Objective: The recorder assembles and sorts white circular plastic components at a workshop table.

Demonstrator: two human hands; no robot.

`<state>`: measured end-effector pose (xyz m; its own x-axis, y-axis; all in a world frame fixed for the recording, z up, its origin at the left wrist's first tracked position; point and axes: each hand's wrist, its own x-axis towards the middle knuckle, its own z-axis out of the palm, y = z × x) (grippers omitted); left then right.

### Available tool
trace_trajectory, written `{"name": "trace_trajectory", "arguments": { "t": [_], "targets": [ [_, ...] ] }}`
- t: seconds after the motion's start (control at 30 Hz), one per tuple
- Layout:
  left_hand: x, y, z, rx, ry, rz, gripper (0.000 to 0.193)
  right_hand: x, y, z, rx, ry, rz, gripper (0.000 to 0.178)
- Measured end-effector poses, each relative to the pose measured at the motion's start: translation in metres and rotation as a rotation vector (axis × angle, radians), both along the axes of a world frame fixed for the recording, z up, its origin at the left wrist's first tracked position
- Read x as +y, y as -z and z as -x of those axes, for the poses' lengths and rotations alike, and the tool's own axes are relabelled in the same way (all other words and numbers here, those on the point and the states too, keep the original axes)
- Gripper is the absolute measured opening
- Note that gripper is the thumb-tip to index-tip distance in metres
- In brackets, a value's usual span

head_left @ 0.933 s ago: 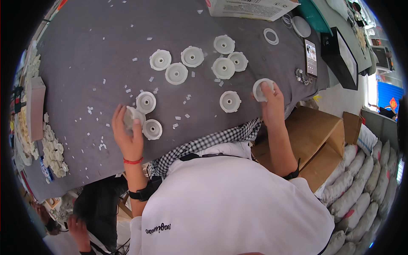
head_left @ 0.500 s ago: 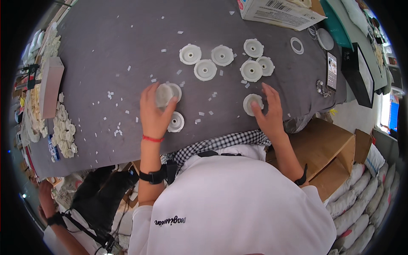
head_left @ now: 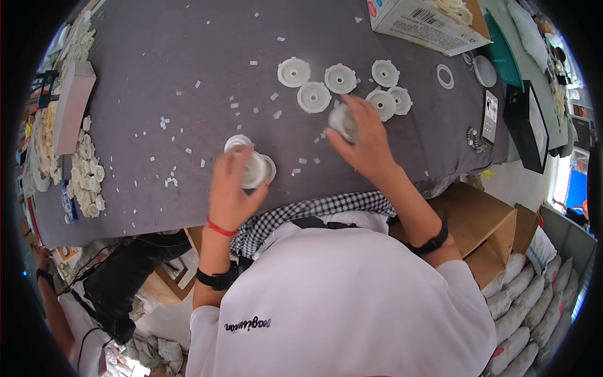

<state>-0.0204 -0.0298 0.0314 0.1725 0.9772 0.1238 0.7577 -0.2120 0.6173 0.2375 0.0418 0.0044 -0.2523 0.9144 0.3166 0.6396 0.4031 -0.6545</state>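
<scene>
My left hand (head_left: 232, 188) curls its fingers round a white round plastic disc (head_left: 254, 171), slightly blurred. Partly beneath that disc lies a second white disc (head_left: 271, 167), and a third disc (head_left: 238, 142) rests just beyond my fingers. Further right, my right hand (head_left: 367, 143) grips another white disc (head_left: 343, 122) by its edge, tilted and smeared by motion. Past it, several notched white discs with a small centre hole lie on the grey cloth, among them a left one (head_left: 294, 72) and a right one (head_left: 385, 73).
Small pale scraps are scattered over the grey cloth (head_left: 157, 75). An open carton (head_left: 427, 28) of white parts stands far right, near a white ring (head_left: 445, 76) and a phone (head_left: 490, 118). At left are a pink box (head_left: 75, 107) and heaped white pieces (head_left: 86, 176).
My right hand has picked up the lone disc at right and moved it left and away from me. The left hand, with its disc, has shifted nearer, over the lower disc. The view has shifted slightly.
</scene>
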Motion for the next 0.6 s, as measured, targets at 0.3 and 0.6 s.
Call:
{"name": "trace_trajectory", "arguments": {
  "t": [0.3, 0.6],
  "targets": [
    [-0.014, 0.025, -0.015, 0.094, 0.023, 0.038, 0.060, 0.040, 0.023, 0.040, -0.284, -0.124, -0.119, 0.067],
    [-0.011, 0.028, -0.011, 0.018, -0.012, 0.078, 0.063, -0.001, 0.009, -0.003, 0.354, 0.225, 0.124, 0.063]
  ]
}}
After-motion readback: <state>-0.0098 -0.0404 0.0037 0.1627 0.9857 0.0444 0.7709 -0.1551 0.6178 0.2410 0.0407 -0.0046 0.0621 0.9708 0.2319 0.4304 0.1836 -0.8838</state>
